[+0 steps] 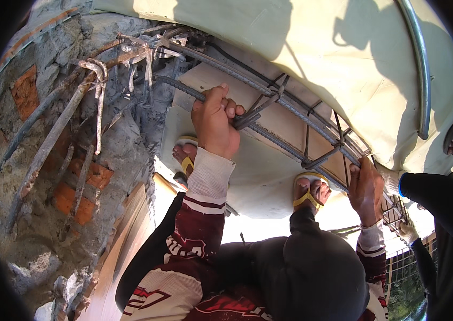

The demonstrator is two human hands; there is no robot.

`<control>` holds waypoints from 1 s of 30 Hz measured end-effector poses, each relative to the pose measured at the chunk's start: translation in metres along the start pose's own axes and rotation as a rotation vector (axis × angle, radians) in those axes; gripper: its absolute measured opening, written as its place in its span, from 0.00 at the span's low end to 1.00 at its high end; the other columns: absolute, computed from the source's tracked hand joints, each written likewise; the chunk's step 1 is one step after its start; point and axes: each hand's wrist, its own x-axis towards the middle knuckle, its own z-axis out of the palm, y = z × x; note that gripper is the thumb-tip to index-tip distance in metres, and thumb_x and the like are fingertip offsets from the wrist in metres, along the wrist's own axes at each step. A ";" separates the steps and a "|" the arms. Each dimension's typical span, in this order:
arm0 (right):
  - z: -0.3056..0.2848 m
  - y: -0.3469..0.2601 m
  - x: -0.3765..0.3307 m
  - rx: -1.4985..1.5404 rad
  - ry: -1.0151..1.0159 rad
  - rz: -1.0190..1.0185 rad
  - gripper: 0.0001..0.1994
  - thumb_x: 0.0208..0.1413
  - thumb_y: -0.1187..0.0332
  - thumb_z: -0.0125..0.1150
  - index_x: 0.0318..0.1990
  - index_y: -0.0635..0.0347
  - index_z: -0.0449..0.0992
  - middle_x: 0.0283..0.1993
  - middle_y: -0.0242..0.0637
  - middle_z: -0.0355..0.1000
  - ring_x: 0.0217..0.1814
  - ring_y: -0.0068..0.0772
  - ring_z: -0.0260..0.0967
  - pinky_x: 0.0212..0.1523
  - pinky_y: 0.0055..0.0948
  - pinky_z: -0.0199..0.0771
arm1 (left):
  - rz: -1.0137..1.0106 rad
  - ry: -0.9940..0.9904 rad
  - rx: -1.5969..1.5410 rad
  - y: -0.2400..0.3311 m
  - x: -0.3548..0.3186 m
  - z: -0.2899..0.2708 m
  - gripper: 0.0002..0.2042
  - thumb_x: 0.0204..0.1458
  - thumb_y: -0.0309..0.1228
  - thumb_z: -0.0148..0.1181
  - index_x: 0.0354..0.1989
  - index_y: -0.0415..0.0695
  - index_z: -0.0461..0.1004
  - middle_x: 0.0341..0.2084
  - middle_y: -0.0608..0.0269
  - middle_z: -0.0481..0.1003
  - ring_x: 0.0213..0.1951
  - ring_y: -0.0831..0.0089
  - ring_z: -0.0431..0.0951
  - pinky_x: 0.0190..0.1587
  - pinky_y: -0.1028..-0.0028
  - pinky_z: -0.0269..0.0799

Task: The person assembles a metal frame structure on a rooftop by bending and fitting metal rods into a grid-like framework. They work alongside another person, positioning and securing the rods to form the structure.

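A long rebar cage [312, 122] of ribbed steel bars tied with thin stirrups slants from the upper left down to the right. My left hand [215, 122] is closed round its near lower bar, close to the end that runs toward the broken concrete. My right hand [365, 191] is closed on the cage farther along to the right; its fingertips are partly hidden behind the bars. Old rusty bars with bent wire hooks [99, 85] stick out of the concrete just left of my left hand.
Rough broken concrete with exposed brick [83, 207] fills the left side. Pale sheeting [333, 53] covers the far side, with a metal pipe [418, 64] on it. At right, another person's gloved hands [408, 233] are at the cage. My sandalled feet [312, 193] stand below it.
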 end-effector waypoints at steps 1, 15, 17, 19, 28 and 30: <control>-0.001 0.001 0.000 -0.005 -0.040 0.015 0.09 0.62 0.68 0.57 0.33 0.62 0.67 0.23 0.51 0.65 0.26 0.59 0.67 0.26 0.49 0.63 | -0.013 0.023 0.002 0.000 0.000 0.001 0.09 0.55 0.28 0.63 0.30 0.46 0.66 0.18 0.73 0.58 0.20 0.78 0.59 0.26 0.71 0.62; 0.008 0.016 0.005 0.151 0.205 -0.165 0.09 0.64 0.70 0.55 0.48 0.62 0.74 0.36 0.46 0.72 0.36 0.54 0.72 0.36 0.44 0.71 | 0.210 0.162 0.140 -0.006 0.005 0.030 0.10 0.53 0.28 0.62 0.39 0.40 0.68 0.19 0.67 0.61 0.20 0.75 0.61 0.24 0.71 0.61; 0.009 0.016 0.006 0.165 0.255 -0.195 0.11 0.63 0.71 0.56 0.51 0.62 0.74 0.36 0.46 0.72 0.37 0.54 0.73 0.37 0.43 0.72 | 0.209 0.223 0.175 -0.007 0.007 0.033 0.15 0.50 0.30 0.64 0.40 0.37 0.67 0.18 0.62 0.64 0.20 0.72 0.63 0.25 0.69 0.64; 0.010 0.017 0.007 0.092 0.204 -0.195 0.13 0.64 0.71 0.54 0.54 0.60 0.75 0.37 0.45 0.73 0.38 0.52 0.74 0.37 0.42 0.73 | 0.214 0.285 0.186 -0.007 0.007 0.034 0.17 0.48 0.31 0.65 0.40 0.36 0.67 0.18 0.61 0.65 0.20 0.70 0.65 0.25 0.68 0.65; 0.011 0.020 0.006 0.086 0.160 -0.174 0.15 0.64 0.70 0.52 0.56 0.59 0.75 0.45 0.46 0.78 0.43 0.51 0.78 0.41 0.41 0.77 | 0.177 0.266 0.102 -0.010 -0.003 0.033 0.18 0.48 0.30 0.64 0.43 0.32 0.68 0.22 0.58 0.68 0.19 0.69 0.65 0.24 0.67 0.64; 0.011 0.019 0.006 0.080 0.114 -0.162 0.15 0.65 0.70 0.52 0.57 0.59 0.75 0.46 0.48 0.77 0.45 0.52 0.77 0.42 0.42 0.76 | 0.169 0.310 0.102 -0.010 -0.005 0.036 0.18 0.48 0.30 0.63 0.43 0.32 0.68 0.21 0.57 0.68 0.19 0.70 0.65 0.23 0.66 0.64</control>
